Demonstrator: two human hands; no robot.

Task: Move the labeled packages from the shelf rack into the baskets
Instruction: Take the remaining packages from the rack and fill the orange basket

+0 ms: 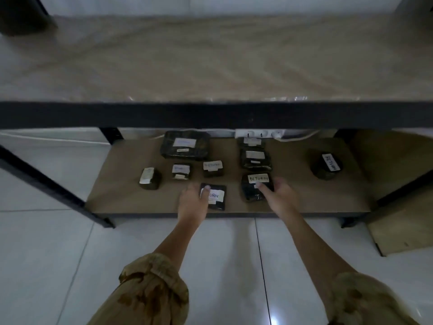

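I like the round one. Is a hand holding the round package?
No, the round package sits alone at the right; the left hand and right hand touch other packages.

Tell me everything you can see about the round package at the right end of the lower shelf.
The round package is a squat, drum-like bundle wrapped in dark, slightly glossy plastic. A white label hand-lettered RETURN runs slantwise across its upturned top. It sits alone on the brown lower shelf, well right of the other packages, and only the shelf touches it.
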